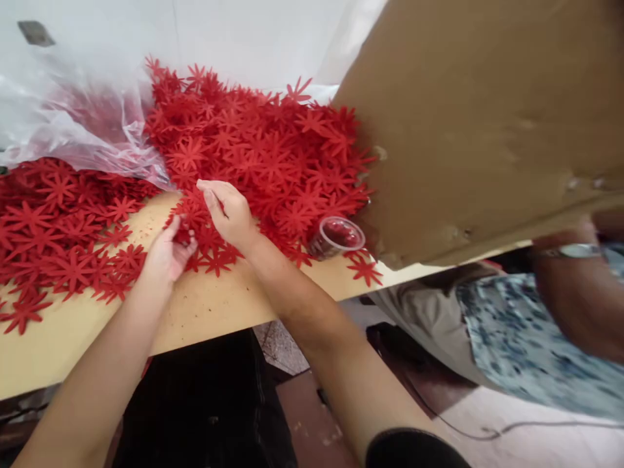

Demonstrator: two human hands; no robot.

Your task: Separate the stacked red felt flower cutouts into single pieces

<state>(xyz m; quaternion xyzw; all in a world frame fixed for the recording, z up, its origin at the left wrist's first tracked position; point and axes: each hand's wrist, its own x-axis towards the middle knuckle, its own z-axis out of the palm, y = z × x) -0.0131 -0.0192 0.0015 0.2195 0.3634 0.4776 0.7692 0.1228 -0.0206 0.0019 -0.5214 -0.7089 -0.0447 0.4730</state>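
My left hand [168, 255] is at the edge of the big heap of red star-shaped flower cutouts [258, 143]. Its thumb and curled fingers are apart, with red petals showing between and behind them; I see nothing clearly held. Just right of it and slightly farther away, my right hand [230, 214] is over the heap's front edge. Thumb and fingers are closed together there, and whatever is between them, if anything, is hidden. A clear plastic cup [338, 235], with something dark red inside, stands at the heap's right front.
A second pile of red cutouts [58, 240] lies left, partly under a clear plastic bag [107, 140]. A large cardboard sheet [478, 130] rises on the right of the wooden table [214, 305]. Beyond it sits another person, whose watch-wearing arm [575, 292] shows.
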